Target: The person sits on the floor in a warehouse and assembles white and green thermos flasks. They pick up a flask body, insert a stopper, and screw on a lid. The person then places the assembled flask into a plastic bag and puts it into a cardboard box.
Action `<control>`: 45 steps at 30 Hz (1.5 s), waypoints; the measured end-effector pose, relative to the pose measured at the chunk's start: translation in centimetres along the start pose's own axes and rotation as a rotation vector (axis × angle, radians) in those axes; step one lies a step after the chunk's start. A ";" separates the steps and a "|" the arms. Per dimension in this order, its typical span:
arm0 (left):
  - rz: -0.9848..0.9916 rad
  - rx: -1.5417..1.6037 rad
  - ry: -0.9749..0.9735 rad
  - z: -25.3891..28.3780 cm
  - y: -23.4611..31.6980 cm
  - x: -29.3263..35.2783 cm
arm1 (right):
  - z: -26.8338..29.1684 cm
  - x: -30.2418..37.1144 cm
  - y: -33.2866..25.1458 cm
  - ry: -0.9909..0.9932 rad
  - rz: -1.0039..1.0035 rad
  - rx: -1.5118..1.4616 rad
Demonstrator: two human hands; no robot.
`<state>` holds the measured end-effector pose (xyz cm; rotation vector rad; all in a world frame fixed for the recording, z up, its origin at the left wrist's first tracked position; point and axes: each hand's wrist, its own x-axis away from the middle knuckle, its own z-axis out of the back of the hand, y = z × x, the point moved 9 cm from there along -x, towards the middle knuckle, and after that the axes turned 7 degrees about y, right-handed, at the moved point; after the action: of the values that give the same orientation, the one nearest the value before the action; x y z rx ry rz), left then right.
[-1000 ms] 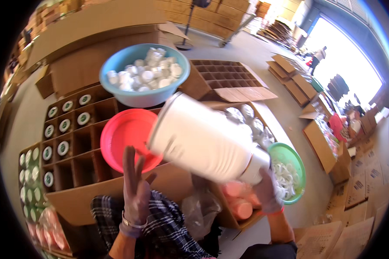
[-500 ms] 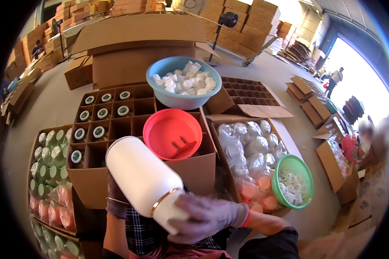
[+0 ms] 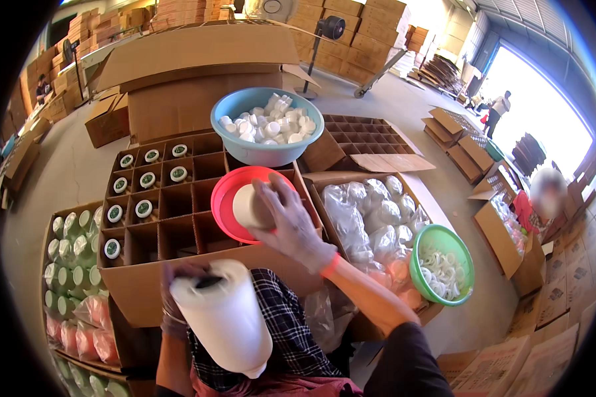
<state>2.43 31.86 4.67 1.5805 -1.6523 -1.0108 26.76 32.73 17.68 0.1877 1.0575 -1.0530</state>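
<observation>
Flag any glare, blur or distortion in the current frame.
Head view: doorway washed out by glare; head view: left hand dark and soft-edged at the white container; head view: blurred patch over a person's head at right; head view: fisheye curves the cardboard boxes lower right, corners black.

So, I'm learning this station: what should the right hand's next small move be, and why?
Probably set the white round lid down in the round red plastic basin: the gloved right hand holds it over or just inside, while the gloved left hand holds the white cylindrical bottle, dark opening uncovered.
</observation>
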 end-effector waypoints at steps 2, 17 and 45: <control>-0.023 -0.211 -0.177 -2.9 0.6 3.3 | -3.0 1.3 1.3 0.003 -0.069 0.005; -0.355 -0.100 0.001 2.7 4.7 10.2 | 3.0 15.9 -2.1 -0.256 -0.730 -0.608; -0.172 -0.536 -0.212 -2.0 4.2 4.6 | -6.0 3.0 -7.9 -0.058 -0.682 -1.078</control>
<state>1.67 27.00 8.98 1.2952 -1.2359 -1.6010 17.12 30.14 14.83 -1.1287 1.5387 -0.9164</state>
